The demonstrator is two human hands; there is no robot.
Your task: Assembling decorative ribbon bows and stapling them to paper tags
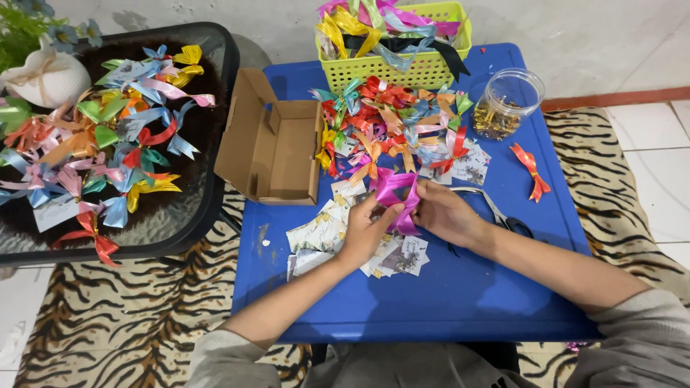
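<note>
Bare blue table (445, 294) lies open on the near side of both hands, up to its front edge. The left hand (365, 231) and right hand (445, 213) each pinch the magenta ribbon bow (397, 197) between them, fingers closed on it, above scattered small cards (323, 233).

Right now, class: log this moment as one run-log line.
left hand: holds magenta ribbon bow | right hand: holds same bow | surface: blue table | nearby: open cardboard box

Magenta ribbon bow (397, 200), glossy, its loops raised and tails hanging down, was pinched from both sides above small printed cards (325, 231) strewn on the blue table (460, 287).
</note>
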